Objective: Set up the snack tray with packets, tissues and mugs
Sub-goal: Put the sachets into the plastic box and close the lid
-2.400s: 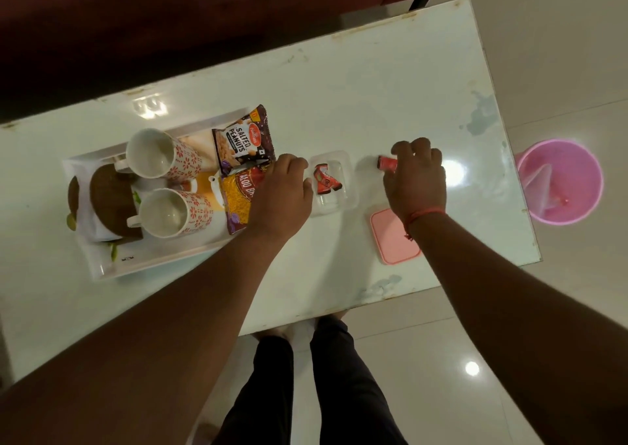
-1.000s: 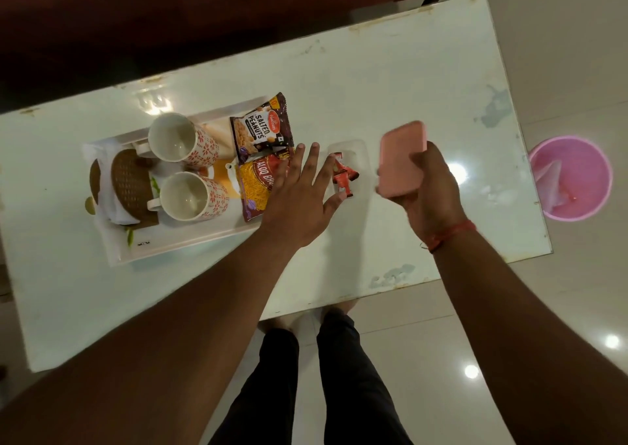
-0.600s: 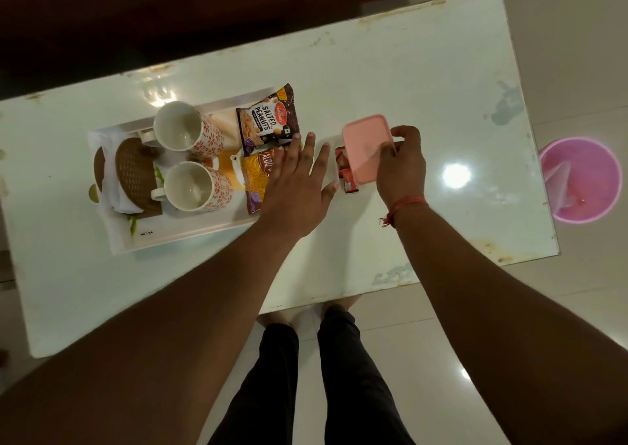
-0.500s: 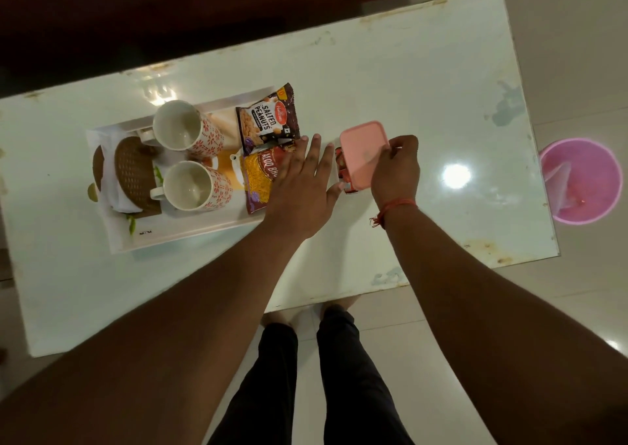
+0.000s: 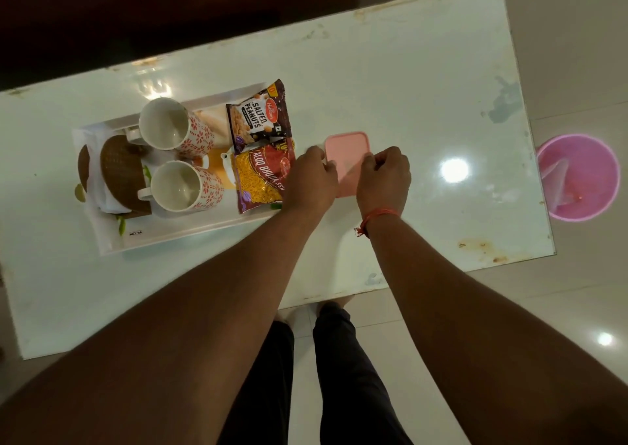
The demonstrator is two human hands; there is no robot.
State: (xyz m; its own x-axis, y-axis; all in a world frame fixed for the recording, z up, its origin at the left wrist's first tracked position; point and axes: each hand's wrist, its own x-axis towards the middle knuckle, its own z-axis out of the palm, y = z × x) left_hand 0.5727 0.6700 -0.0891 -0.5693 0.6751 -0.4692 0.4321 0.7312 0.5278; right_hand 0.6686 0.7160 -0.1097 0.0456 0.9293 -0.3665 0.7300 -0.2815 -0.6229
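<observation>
A white tray (image 5: pixel 176 237) sits at the table's left. It holds two patterned mugs (image 5: pixel 170 127) (image 5: pixel 181 186), folded white tissues under brown round coasters (image 5: pixel 120 172), a salted peanuts packet (image 5: pixel 260 116) and an aloo bhujia packet (image 5: pixel 261 176). Just right of the tray, a pink lid (image 5: pixel 346 152) lies on a small clear box, whose contents are hidden. My left hand (image 5: pixel 311 179) grips the lid's left edge. My right hand (image 5: pixel 384 176) presses on its right edge.
The white table (image 5: pixel 407 88) extends to the right, with a stained patch near its far right. A pink bin (image 5: pixel 577 176) stands on the floor beyond the right edge. A dark sofa runs along the far side. My legs stand at the near edge.
My right hand picked up the pink lid from the table and set it on the clear box. My left hand moved from the packets to the lid's left edge.
</observation>
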